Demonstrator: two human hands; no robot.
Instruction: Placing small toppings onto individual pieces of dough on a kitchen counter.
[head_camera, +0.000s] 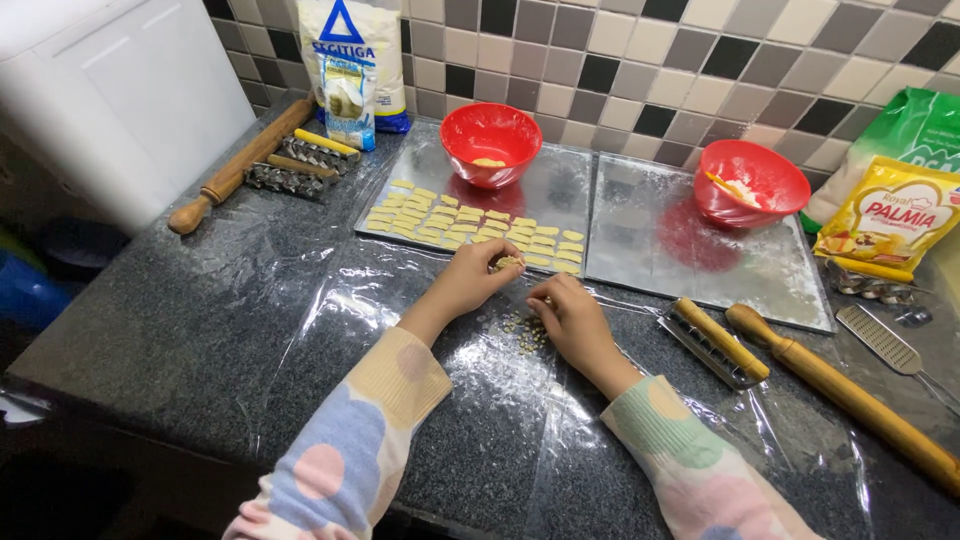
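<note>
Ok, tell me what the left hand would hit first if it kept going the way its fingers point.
The left hand points up and right toward the near edge of the left baking tray. It would probably first meet the dough pieces in the closest row, though depth is uncertain.

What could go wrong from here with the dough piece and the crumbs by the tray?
1. The left hand holds a small dough piece just at the tray edge; setting it down may nudge the close-packed dough pieces.
2. The right hand rests by loose crumbs on the plastic sheet; a sweep could scatter them.
</note>
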